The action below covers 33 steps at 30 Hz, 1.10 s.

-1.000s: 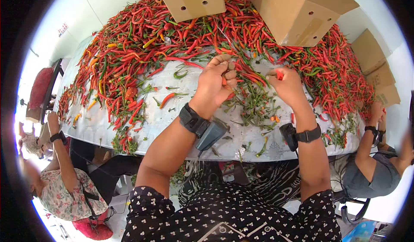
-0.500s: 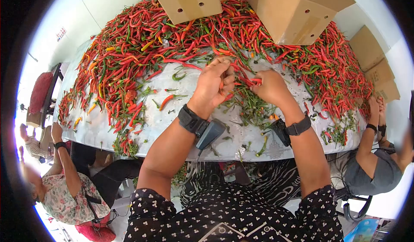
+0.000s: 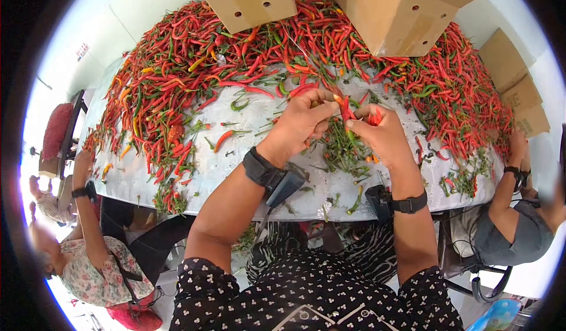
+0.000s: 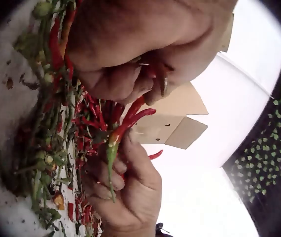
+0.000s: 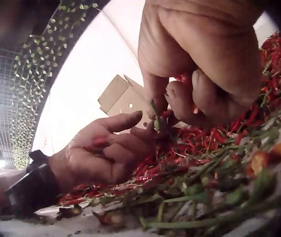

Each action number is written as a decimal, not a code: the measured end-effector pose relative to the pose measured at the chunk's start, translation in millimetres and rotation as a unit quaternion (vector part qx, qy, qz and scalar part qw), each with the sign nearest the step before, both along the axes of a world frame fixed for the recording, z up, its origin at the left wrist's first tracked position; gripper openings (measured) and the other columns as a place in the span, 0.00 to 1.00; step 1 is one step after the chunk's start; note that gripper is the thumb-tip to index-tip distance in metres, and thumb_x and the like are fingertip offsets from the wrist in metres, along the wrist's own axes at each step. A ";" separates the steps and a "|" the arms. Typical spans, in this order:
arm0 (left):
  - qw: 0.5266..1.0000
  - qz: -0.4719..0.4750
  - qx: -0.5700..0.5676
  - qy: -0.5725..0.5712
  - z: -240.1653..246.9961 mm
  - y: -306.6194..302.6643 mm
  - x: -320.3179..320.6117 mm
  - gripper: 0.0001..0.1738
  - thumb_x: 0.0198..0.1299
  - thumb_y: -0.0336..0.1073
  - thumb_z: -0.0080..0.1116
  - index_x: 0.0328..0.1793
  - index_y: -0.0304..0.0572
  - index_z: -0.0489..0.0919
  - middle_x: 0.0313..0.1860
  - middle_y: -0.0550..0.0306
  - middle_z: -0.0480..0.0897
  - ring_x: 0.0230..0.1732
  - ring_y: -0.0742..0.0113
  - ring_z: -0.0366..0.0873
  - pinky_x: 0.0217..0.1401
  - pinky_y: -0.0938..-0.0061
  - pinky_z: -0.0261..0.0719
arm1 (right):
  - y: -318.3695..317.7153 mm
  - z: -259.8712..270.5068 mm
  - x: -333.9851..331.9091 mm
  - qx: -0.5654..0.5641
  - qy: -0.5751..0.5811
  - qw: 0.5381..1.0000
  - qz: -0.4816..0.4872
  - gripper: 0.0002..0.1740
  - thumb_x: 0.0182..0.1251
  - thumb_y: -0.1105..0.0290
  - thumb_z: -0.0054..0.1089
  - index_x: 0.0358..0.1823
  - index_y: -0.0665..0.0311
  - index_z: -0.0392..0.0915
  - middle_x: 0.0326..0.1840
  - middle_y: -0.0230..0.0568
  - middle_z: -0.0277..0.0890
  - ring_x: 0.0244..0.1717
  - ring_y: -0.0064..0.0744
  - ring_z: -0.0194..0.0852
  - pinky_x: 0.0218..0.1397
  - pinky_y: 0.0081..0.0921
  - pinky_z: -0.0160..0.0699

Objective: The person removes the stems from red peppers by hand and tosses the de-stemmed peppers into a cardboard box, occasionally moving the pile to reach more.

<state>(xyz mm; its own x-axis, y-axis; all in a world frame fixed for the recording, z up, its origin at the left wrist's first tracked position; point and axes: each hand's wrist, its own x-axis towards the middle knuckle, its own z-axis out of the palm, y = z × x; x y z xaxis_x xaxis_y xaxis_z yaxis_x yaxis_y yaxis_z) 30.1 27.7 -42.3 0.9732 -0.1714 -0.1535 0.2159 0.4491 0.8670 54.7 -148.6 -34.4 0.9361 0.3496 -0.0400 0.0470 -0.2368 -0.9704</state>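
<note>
Both hands meet over the near middle of the table. My right hand (image 3: 382,135) grips red chili peppers, and its thumb and fingers pinch one red chili (image 4: 123,129) whose green stem points down in the left wrist view. My left hand (image 3: 298,121) is curled close beside it, fingertips right at that chili. Bits of red chili (image 5: 100,142) show inside the left palm in the right wrist view. Below the hands lies a heap of green stems (image 3: 342,148). A large pile of red chilies (image 3: 171,65) curves round behind them.
Two cardboard boxes (image 3: 250,6) (image 3: 401,21) stand behind the pile. A loose orange-red chili (image 3: 223,140) and a green one (image 3: 239,105) lie left of the hands. People sit at the left (image 3: 97,266) and right (image 3: 510,233) table edges.
My right hand first went left to the chilies beside the left hand, then drew back slightly toward me with a chili raised in its fingers. The left hand turned toward that chili.
</note>
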 end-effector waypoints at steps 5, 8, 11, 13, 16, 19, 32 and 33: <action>0.997 -0.016 0.063 -0.052 1.1 -1.8 -2.2 0.06 0.60 0.33 0.54 0.42 0.42 0.73 0.22 0.70 0.69 0.15 0.85 0.58 0.14 0.86 0.51 | -3.5 0.1 -2.8 -0.043 -0.052 0.998 0.016 0.08 0.52 0.71 0.63 0.29 0.68 0.75 0.17 0.24 0.66 0.17 0.11 0.55 0.17 0.15 0.51; 0.993 -0.022 0.099 -0.060 0.8 -4.2 -5.4 0.06 0.60 0.33 0.54 0.41 0.42 0.74 0.23 0.70 0.69 0.16 0.84 0.58 0.16 0.86 0.53 | -5.3 2.9 -3.9 -0.082 -0.028 0.996 0.033 0.07 0.52 0.71 0.63 0.27 0.68 0.76 0.16 0.24 0.66 0.17 0.12 0.57 0.17 0.16 0.53; 0.990 -0.048 0.119 -0.059 2.6 -3.8 -6.6 0.07 0.59 0.34 0.55 0.42 0.42 0.74 0.23 0.70 0.70 0.16 0.84 0.58 0.16 0.86 0.53 | -4.6 5.2 -5.2 -0.135 -0.031 0.990 0.037 0.14 0.46 0.64 0.64 0.24 0.69 0.77 0.14 0.33 0.67 0.17 0.21 0.62 0.23 0.24 0.63; 0.991 -0.048 0.111 -0.062 2.3 -3.6 -6.8 0.07 0.59 0.34 0.55 0.42 0.42 0.74 0.23 0.70 0.70 0.16 0.84 0.58 0.15 0.86 0.53 | -3.4 6.3 -7.7 -0.111 -0.022 0.992 0.046 0.14 0.46 0.64 0.64 0.22 0.70 0.76 0.13 0.36 0.67 0.17 0.22 0.62 0.24 0.25 0.64; 0.997 -0.035 0.057 -0.050 2.9 -4.2 -6.8 0.07 0.60 0.34 0.55 0.41 0.43 0.74 0.23 0.70 0.70 0.15 0.84 0.58 0.15 0.86 0.52 | -1.8 3.3 -8.1 -0.119 -0.069 0.988 0.071 0.14 0.45 0.64 0.64 0.23 0.71 0.76 0.14 0.37 0.68 0.18 0.23 0.63 0.24 0.25 0.64; 0.999 0.000 -0.015 -0.031 5.4 -0.8 -4.2 0.06 0.62 0.37 0.51 0.39 0.44 0.73 0.21 0.69 0.69 0.14 0.83 0.56 0.13 0.86 0.51 | -2.9 7.1 -10.4 -0.125 -0.060 0.986 0.090 0.14 0.45 0.65 0.64 0.23 0.71 0.76 0.15 0.39 0.69 0.19 0.24 0.64 0.24 0.27 0.64; 0.982 -0.019 -0.186 -0.008 -3.4 13.3 5.2 0.09 0.64 0.38 0.39 0.44 0.45 0.68 0.24 0.63 0.69 0.14 0.79 0.58 0.09 0.86 0.52 | 18.6 0.2 9.9 -0.275 -0.182 0.941 0.081 0.19 0.44 0.59 0.63 0.27 0.71 0.76 0.25 0.57 0.73 0.30 0.55 0.73 0.35 0.39 0.72; 0.982 -0.019 -0.187 -0.008 -0.6 13.5 4.6 0.09 0.64 0.38 0.39 0.44 0.45 0.68 0.24 0.63 0.69 0.14 0.79 0.58 0.09 0.86 0.52 | 21.3 2.1 12.9 -0.309 -0.196 0.927 0.082 0.18 0.44 0.60 0.64 0.27 0.71 0.77 0.24 0.54 0.74 0.27 0.50 0.74 0.33 0.37 0.72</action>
